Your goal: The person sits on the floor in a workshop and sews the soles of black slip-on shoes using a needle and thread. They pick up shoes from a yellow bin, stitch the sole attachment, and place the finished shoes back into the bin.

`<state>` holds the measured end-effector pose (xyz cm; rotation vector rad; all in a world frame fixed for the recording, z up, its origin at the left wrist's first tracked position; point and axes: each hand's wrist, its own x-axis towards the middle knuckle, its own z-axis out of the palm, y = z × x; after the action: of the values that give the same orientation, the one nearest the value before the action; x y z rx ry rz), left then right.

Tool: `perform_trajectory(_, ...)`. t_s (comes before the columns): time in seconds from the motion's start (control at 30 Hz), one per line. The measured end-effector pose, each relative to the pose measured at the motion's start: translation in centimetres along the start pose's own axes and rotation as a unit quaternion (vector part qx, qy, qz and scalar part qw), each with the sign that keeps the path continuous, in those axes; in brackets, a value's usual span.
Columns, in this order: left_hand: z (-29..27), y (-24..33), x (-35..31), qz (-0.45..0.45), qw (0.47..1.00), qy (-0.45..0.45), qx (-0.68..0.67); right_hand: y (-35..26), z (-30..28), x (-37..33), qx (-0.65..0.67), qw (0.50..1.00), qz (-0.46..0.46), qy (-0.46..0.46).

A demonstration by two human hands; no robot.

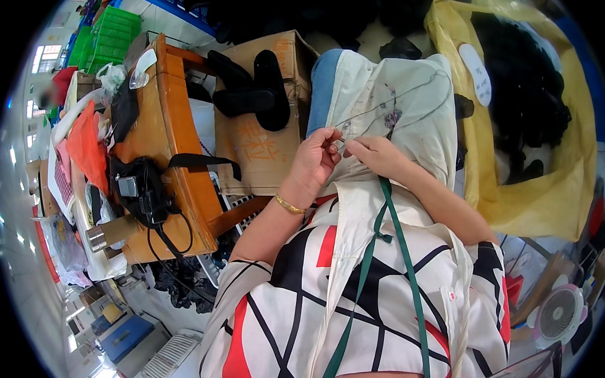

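Observation:
Over my lap lies an off-white apron [352,87], and a thin dark thread [415,86] loops across it. Among the strands rests a small clump of purple and dark bits [392,118], too small to make out. My left hand [320,154], with a gold bangle at the wrist, pinches the thread between thumb and fingers. Close beside it, my right hand [377,154] is also closed in a pinch on the thread, the fingertips nearly meeting. A tiny thin piece shows between the fingertips; whether it is a needle I cannot tell.
Black slippers [270,90] lie on a cardboard box [254,147] ahead to the left. A wooden table [170,127] at my left bears a black bag [149,191]. On the right, a yellow bag [533,211] holds black items [522,81]. A fan [560,311] stands lower right.

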<state>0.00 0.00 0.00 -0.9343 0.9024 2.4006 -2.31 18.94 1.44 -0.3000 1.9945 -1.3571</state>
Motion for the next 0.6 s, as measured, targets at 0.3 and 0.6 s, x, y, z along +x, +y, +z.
perform_trajectory(0.3, 0.4, -0.3, 0.1, -0.007, 1.0, -0.016, -0.017, -0.2, 0.6, 1.0, -0.04, 0.999, 0.007, 0.026)
perform_trajectory(0.6, 0.5, -0.4, -0.2, -0.01, 1.0, -0.025, -0.002, -1.4, 0.6, 1.0, -0.012, 0.999, 0.016, 0.034)
